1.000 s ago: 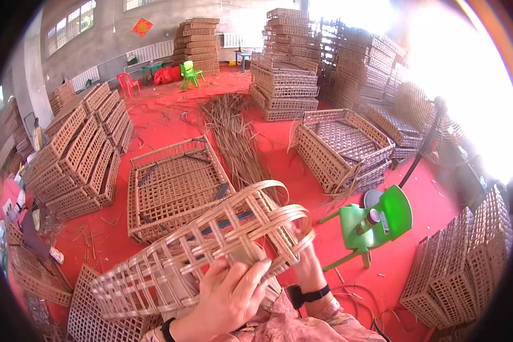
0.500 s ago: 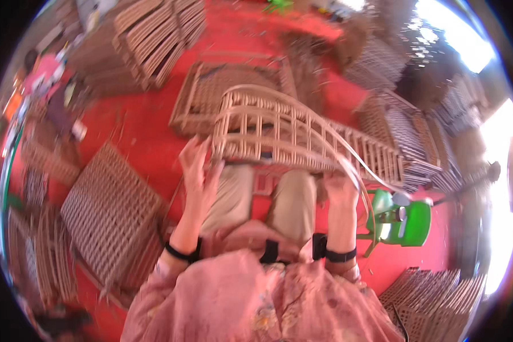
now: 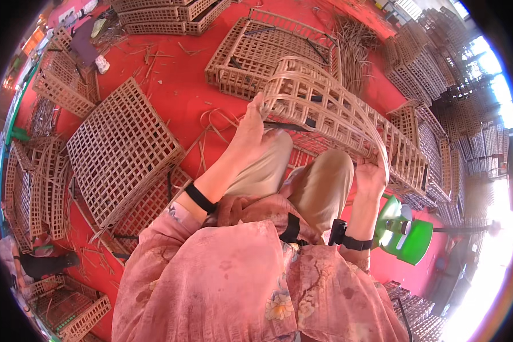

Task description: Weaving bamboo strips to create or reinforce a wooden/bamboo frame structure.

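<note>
A woven cane crate [image 3: 319, 105] stands tilted across my knees, its open latticework facing up. My left hand [image 3: 251, 134] is closed on the crate's left end, the fingers partly hidden behind its edge. Long pale cane strips [image 3: 375, 128] arch over the crate from its left end down to the right. My right hand [image 3: 371, 176] is closed around these strips against the crate's near side; its fingertips are partly covered. A black band [image 3: 290, 123] runs along the crate's lower edge near my left hand.
A large woven panel [image 3: 122, 151] leans on another crate to my left. Ahead lies another crate [image 3: 268, 48] beside a bundle of loose strips [image 3: 353, 51]. Stacked crates [image 3: 416, 62] stand at the far right. A green stool [image 3: 413, 242] is by my right forearm. Cane scraps litter the red floor [image 3: 171, 68].
My left hand, spread beside the crate's end before, has closed on it. The crate sits further right and higher in view, and the whole view has shifted.
</note>
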`<state>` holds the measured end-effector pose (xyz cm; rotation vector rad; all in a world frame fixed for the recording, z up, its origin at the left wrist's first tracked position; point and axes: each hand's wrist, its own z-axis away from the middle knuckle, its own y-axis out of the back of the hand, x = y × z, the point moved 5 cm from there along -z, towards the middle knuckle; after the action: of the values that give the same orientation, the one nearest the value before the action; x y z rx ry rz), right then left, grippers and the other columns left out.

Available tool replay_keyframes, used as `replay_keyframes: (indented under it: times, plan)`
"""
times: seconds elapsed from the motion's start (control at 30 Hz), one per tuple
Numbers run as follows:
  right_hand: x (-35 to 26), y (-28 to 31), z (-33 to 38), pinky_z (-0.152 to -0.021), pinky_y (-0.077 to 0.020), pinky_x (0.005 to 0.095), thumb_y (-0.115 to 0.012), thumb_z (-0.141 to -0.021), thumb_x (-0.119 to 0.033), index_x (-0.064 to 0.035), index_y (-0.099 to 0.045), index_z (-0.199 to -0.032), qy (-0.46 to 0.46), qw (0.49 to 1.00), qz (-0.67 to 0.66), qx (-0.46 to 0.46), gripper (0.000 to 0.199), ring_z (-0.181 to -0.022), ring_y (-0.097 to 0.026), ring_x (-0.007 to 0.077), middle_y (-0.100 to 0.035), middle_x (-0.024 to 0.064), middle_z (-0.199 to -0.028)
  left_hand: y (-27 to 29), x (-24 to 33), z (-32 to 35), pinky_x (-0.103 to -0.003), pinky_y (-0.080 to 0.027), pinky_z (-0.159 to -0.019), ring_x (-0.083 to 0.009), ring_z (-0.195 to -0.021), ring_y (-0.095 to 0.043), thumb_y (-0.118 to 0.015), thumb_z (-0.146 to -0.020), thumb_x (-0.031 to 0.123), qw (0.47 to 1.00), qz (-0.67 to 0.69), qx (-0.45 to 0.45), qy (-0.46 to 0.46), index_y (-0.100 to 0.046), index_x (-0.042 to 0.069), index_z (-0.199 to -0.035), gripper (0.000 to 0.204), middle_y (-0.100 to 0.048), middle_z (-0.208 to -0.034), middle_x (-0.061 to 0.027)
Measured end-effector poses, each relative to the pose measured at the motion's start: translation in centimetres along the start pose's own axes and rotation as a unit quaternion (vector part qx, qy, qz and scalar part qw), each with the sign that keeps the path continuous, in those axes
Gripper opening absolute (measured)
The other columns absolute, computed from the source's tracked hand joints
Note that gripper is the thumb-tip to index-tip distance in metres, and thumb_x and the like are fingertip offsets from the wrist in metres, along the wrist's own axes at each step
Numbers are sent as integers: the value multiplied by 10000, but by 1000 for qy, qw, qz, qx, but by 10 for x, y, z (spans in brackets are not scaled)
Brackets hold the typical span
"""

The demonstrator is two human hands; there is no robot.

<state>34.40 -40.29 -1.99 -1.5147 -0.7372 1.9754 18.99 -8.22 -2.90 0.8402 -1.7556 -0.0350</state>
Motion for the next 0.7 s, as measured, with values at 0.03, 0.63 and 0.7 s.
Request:
replay_keyframes:
  times: [0.03,0.63,0.7]
  plan:
    - [-4,3,0,-997,-507,475,-541,-999,-154,-11,-632,-925,12,1000,-6,-16,185,-1086,-644,299,-686,173,-1143,-3,1,-3,-394,-479,-1045,-345,-1397,-405,-765,-820,80,1000,3,-4,0,-155,-58,-1513,933,-353,-1495,-255]
    - [-20,34,45,-1046,-489,479,-578,-922,-133,73,-594,-1224,95,995,27,-27,366,-1148,-628,315,-652,207,-1222,-23,8,27,-458,-254,-1194,-402,-1397,-357,-747,-841,168,983,78,-142,90,-110,-34,-1542,968,-299,-1512,-248]
    - [-20,40,66,-1021,-509,465,-592,-908,-149,104,-599,-1189,98,992,37,-65,378,-1117,-645,331,-668,226,-1171,-8,14,49,-428,-248,-1194,-385,-1420,-331,-726,-843,135,985,71,-145,59,-179,-19,-1538,898,-315,-1528,-223]
